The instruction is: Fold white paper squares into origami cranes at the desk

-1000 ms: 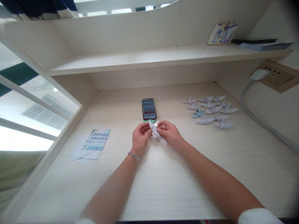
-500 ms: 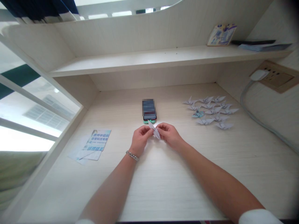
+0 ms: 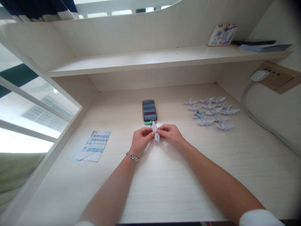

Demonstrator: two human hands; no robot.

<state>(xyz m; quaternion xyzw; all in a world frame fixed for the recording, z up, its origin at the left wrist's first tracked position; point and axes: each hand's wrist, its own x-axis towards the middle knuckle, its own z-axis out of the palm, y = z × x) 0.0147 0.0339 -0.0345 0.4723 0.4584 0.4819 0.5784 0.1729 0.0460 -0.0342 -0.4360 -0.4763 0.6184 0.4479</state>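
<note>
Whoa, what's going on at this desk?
A person holds a small folded paper between both hands, just above the desk. The left hand, with a bracelet on its wrist, pinches one side, and the right hand pinches the other. A phone lies flat just beyond the hands. A bunch of folded paper birds sits on the desk to the right, and some printed leaflets lie to the left.

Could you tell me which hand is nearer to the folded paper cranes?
Right. The right hand is left of the cranes; the left hand farther left, beyond the paper piece both pinch.
</note>
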